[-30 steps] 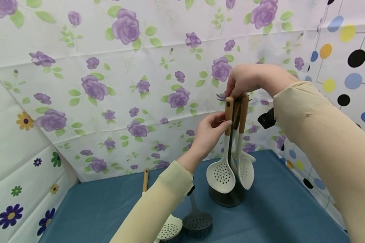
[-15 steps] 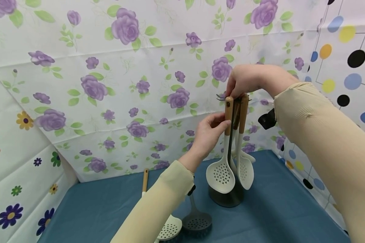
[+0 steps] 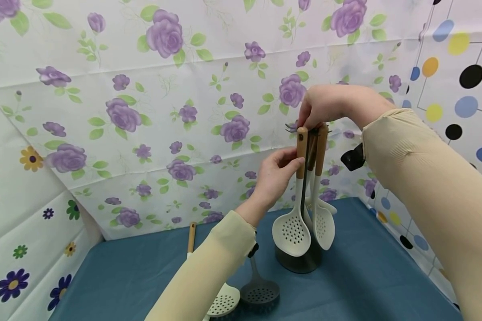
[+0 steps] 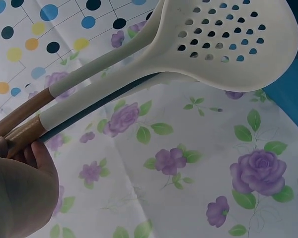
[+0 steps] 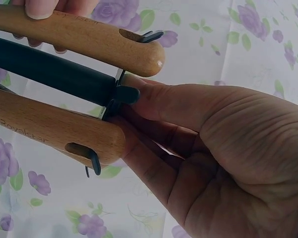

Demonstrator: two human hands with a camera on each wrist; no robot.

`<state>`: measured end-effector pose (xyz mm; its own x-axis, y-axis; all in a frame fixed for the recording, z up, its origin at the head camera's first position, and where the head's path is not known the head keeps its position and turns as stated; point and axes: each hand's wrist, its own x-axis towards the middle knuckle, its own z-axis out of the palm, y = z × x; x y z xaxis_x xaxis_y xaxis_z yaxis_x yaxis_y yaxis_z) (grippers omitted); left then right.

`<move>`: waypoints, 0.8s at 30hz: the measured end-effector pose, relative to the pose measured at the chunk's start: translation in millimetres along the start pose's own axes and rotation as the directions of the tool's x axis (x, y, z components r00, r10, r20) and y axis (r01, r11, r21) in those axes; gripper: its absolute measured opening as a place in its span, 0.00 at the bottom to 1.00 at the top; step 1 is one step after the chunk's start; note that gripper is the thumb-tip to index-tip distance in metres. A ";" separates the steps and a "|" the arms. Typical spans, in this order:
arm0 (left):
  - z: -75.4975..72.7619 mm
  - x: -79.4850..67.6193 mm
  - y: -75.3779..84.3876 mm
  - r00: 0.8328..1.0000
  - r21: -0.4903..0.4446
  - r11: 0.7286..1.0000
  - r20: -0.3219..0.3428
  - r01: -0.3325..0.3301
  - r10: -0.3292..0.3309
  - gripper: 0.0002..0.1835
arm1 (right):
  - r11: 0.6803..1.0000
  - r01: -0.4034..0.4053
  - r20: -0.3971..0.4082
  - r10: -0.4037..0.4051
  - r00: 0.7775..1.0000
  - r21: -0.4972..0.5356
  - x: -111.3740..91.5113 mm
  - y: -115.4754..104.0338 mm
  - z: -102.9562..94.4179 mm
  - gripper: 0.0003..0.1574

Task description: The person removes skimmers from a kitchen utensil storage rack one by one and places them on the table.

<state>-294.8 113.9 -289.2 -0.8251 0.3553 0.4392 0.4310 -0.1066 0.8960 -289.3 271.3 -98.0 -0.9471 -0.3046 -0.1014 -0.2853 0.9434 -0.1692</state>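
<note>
In the head view a dark utensil stand (image 3: 299,263) is upright on the blue table, with several wooden-handled utensils hanging around its pole. My left hand (image 3: 275,176) pinches the wooden handle of a white skimmer (image 3: 292,234) at the stand's front left. Above, my right hand (image 3: 325,104) holds the top of the stand. The right wrist view shows its thumb and fingers around the top of the dark pole (image 5: 49,64), between two wooden handles, hooks poking through their holes. Beside the skimmer hangs a white slotted turner (image 3: 324,228). Utensils behind are mostly hidden.
Left of the stand a grey skimmer (image 3: 260,292) lies on the blue tabletop (image 3: 136,272). Next to it is a white slotted utensil (image 3: 225,301), partly covered by my left sleeve. A wooden handle (image 3: 191,236) shows beyond that sleeve. Flowered cloth (image 3: 209,111) hangs behind.
</note>
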 end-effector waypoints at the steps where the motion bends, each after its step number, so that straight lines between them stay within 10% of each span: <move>1: -0.1 -0.1 0.1 1.000 0.001 1.000 -0.001 -0.002 0.002 0.14 | 1.000 0.001 -0.001 -0.001 1.000 -0.001 0.0 0.0 0.1 0.14; 24: -2.6 -0.4 8.5 1.000 -0.015 1.000 -0.003 -0.005 0.005 0.15 | 1.000 0.001 -0.015 -0.001 1.000 0.000 -0.9 1.0 1.4 0.15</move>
<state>-291.8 110.5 -281.5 -0.8242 0.3518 0.4438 0.4297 -0.1220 0.8947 -288.5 272.3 -99.4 -0.9488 -0.3037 -0.0865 -0.2864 0.9431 -0.1691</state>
